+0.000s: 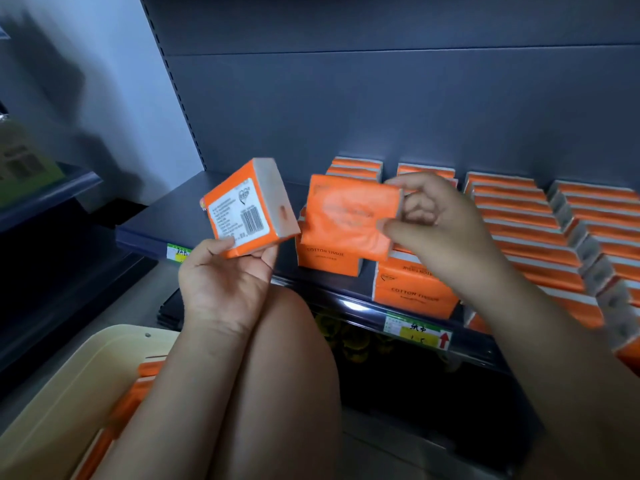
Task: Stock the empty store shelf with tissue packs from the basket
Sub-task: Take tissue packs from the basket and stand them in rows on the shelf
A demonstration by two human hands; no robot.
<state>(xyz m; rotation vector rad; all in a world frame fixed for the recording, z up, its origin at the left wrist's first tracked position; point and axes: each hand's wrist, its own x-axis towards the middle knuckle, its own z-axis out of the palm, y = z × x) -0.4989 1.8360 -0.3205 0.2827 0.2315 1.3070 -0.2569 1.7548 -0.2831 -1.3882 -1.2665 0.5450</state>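
2 held; L pk (247, 209) barcode-up, tilted; R pk (348, 216) long-axis horiz

"COTTON TISSUE" is printed in dark letters on the front pack (327, 254) standing at the shelf edge (346, 303), and again on the lower pack (414, 294) further right along that edge. The upper pack (415, 270) shows the same words upside down. On the shelf edge itself, a yellow price tag (417, 332) bears handwritten 纸巾 beside a red up-arrow (444, 340). The labelled pack (247, 211) in the left hand (225, 285) carries a barcode and a heart mark, but its small print is unreadable.
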